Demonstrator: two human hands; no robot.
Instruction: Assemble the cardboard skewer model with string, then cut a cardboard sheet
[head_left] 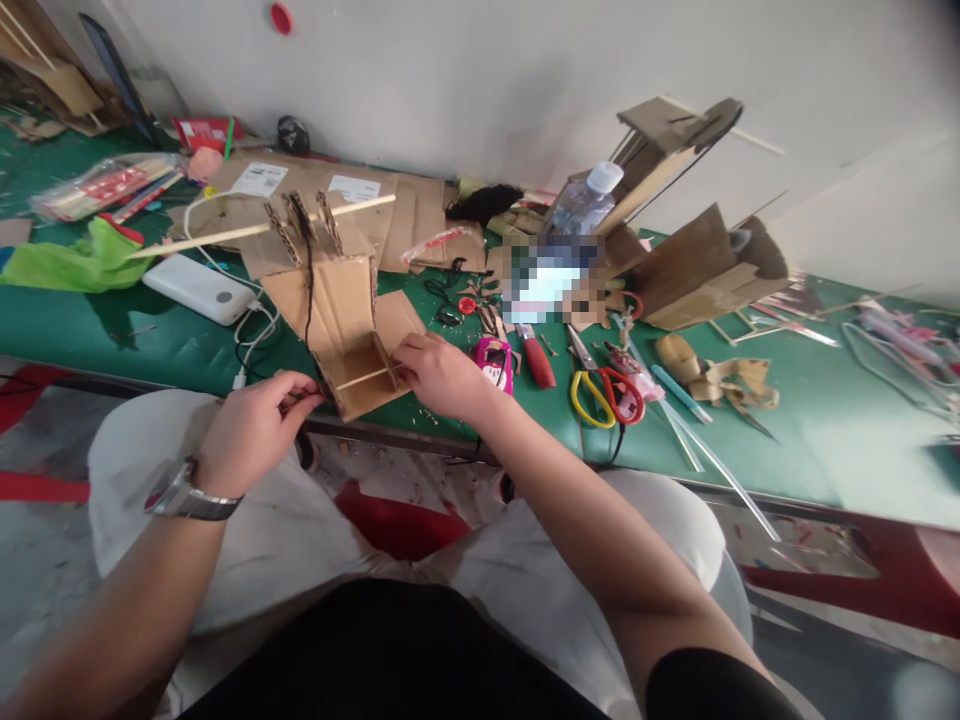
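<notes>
A cardboard model [341, 310] with a ramp, a small open box at its near end and a long wooden stick through its upper uprights lies over the near edge of the green table [825, 420]. My left hand [251, 430], a watch on its wrist, is closed with fingertips pinching the left side of the box end, where a thin stick pokes out. My right hand [442, 375] is closed on the box's right wall. A black string [308, 270] hangs down the ramp.
A white power bank [199, 288] with a cable lies left of the model. To the right lie a pink box cutter [495, 365], a red-handled tool [536, 358], yellow-and-red scissors [600, 390], clear straws and cardboard scraps. A water bottle [589, 200] and cardboard structures stand behind.
</notes>
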